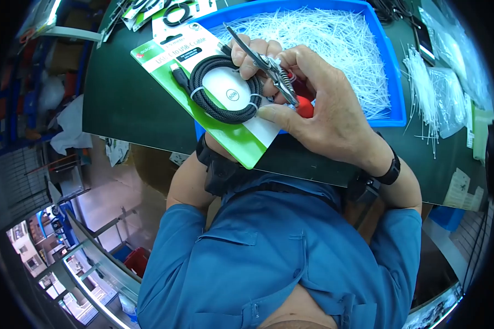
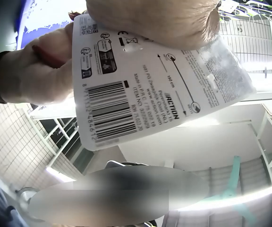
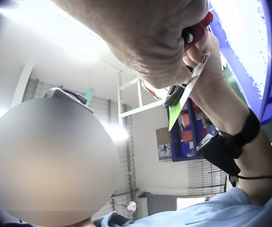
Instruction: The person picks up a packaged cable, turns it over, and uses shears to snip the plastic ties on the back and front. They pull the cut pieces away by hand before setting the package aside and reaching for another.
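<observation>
My left hand holds a green-and-white cable card, its fingers at the right edge. A coiled black braided USB-C cable lies on the card's front, with pale ties round the coil in two places. My right hand grips red-handled pliers, whose spring and metal head show; the head points up and left, beside the left fingers. The right thumb touches the card near the right-hand tie. In the left wrist view the card's printed back shows a barcode.
A blue tray full of thin white plastic strips stands behind the hands. More carded cables lie at the back left of the dark green table. White cable ties and clear plastic bags lie at the right.
</observation>
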`<state>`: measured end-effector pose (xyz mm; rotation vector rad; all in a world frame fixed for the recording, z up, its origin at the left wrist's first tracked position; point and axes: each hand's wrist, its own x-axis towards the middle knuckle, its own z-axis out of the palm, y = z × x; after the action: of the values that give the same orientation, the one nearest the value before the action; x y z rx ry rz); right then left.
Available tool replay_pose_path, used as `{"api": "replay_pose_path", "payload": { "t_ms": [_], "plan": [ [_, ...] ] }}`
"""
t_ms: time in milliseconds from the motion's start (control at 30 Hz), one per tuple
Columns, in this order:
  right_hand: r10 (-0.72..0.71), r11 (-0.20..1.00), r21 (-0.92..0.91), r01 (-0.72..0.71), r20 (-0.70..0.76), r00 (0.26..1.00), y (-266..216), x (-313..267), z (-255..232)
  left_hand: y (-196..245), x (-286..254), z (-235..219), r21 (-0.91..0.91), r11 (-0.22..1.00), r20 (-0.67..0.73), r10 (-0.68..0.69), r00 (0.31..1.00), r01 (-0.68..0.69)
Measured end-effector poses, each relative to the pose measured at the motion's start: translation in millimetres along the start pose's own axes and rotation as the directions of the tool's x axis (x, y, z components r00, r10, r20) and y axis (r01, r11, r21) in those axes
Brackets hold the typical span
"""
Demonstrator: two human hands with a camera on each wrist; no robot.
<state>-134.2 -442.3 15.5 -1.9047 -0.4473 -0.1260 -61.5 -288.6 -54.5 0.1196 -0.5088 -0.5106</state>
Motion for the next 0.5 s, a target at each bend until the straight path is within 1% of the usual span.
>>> {"api": "replay_pose_path", "payload": {
  "t_ms": [67,133,233,267,333,367,433,467,500],
  "plan": [
    [-0.04,0.999,-0.001,0.04,-0.019,0.999,2,0,1,-2,-1,-7,0.002,1.0,0.026,0.013,1.0,-0.013],
    [-0.064,0.998,-0.009,0.063,-0.023,0.998,5,0,2,-3,-1,-10,0.022,0.999,0.081,0.022,0.996,-0.023],
    [-0.107,0.994,-0.019,0.106,-0.069,0.992,8,-1,5,-5,0,-15,0.022,0.999,0.137,0.041,0.99,-0.044],
    [-0.112,0.994,-0.028,0.11,-0.059,0.992,8,0,6,-5,1,-15,0.016,0.999,0.161,0.043,0.986,-0.046],
    [-0.094,0.995,0.015,0.096,-0.103,0.99,9,-1,8,-6,5,-20,0.005,0.998,0.192,0.056,0.98,-0.058],
    [-0.083,0.995,0.036,0.089,-0.124,0.989,9,-1,8,-7,7,-25,0.024,0.995,0.211,0.091,0.973,-0.098],
    [-0.087,0.995,0.029,0.091,-0.122,0.989,10,-1,9,-8,13,-29,0.06,0.982,0.25,0.157,0.955,-0.177],
    [-0.084,0.996,0.03,0.089,-0.129,0.988,10,-1,8,-10,14,-27,0.054,0.98,0.255,0.17,0.952,-0.189],
    [-0.081,0.996,0.032,0.087,-0.136,0.987,10,-1,8,-13,14,-25,0.023,0.986,0.252,0.155,0.955,-0.166]
  ]
}}
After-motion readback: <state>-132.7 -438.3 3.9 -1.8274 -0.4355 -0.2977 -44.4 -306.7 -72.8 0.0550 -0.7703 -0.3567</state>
